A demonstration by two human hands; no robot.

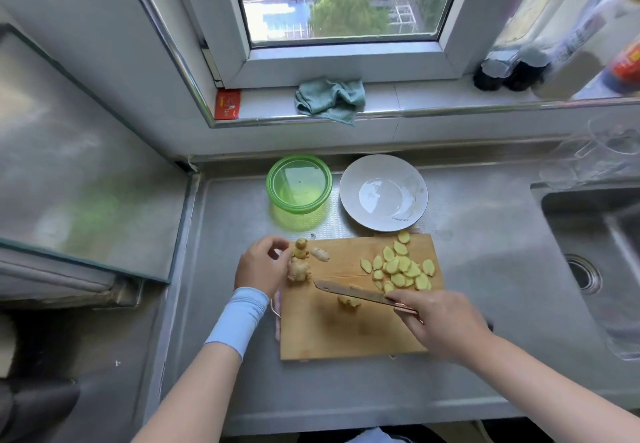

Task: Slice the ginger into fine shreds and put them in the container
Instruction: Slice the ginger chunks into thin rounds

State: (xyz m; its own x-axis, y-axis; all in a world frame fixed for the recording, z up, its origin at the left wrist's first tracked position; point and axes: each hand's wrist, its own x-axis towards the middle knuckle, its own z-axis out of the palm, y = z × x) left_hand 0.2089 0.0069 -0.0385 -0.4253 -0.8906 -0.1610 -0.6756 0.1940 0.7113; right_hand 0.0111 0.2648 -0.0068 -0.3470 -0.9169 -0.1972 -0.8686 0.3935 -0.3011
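A wooden cutting board [346,335] lies on the steel counter. Several pale yellow ginger slices [401,268] are heaped at its far right. Whole ginger knobs [299,264] sit at its far left corner, and a small ginger piece [348,301] lies under the blade. My left hand [259,266] is beside the knobs with its fingers curled; whether it holds one is unclear. My right hand [440,325] grips the handle of a knife [353,292], blade pointing left above the board. A green translucent container [298,184] stands behind the board.
A white plate [412,172] sits right of the container. A sink [595,269] is at the right, a glass-topped stove [86,165] at the left. A teal cloth [329,98] and bottles [512,65] rest on the window sill.
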